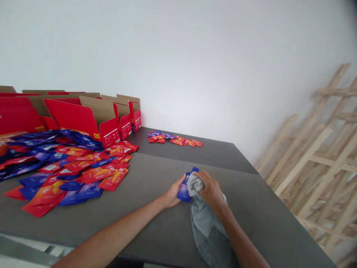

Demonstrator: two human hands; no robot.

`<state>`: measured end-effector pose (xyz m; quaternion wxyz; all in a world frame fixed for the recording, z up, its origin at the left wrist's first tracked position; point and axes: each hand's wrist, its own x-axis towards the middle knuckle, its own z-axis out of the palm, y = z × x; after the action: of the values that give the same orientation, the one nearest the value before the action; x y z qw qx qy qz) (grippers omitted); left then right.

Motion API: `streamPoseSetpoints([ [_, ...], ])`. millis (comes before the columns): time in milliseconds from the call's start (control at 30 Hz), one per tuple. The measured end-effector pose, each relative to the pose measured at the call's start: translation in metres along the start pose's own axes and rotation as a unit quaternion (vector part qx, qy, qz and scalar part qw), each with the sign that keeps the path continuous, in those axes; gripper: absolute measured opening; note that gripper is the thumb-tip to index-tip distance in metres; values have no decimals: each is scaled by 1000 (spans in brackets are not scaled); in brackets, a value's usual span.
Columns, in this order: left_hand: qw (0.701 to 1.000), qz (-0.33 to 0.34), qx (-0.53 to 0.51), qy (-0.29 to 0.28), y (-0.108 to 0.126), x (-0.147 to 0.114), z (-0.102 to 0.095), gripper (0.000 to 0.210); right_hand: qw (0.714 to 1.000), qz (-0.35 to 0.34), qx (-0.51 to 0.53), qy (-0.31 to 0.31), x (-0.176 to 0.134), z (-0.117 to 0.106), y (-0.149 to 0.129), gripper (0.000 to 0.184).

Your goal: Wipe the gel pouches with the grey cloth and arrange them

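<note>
Wiping seems to be the step: the left hand [173, 192] holds a blue packet [183, 192] above the table [150, 171], and just beside it the right hand [209, 188] presses a bunched grey cloth [205, 216] on the packet. The next stroke probably calls for steady hold, light pressure.

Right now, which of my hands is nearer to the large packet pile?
Your left hand: holding a blue packet, it's right of the large packet pile; your right hand, gripping the gray cloth, is farther right.
</note>
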<state>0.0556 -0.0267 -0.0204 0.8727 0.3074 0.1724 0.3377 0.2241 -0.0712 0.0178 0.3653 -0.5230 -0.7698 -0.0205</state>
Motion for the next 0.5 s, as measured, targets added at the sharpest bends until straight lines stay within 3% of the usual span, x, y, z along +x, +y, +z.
streamPoseSetpoints([
  [133,1000,1,-12,2,2,0,-1,53,987,-73,27,-144,1,2,-11,50],
  [233,1000,2,-25,0,4,1,-2,53,978,-95,19,-187,1,6,-15,45],
  [500,1000,3,-3,15,0,0,-1,47,999,21,-33,-23,0,5,-5,55],
])
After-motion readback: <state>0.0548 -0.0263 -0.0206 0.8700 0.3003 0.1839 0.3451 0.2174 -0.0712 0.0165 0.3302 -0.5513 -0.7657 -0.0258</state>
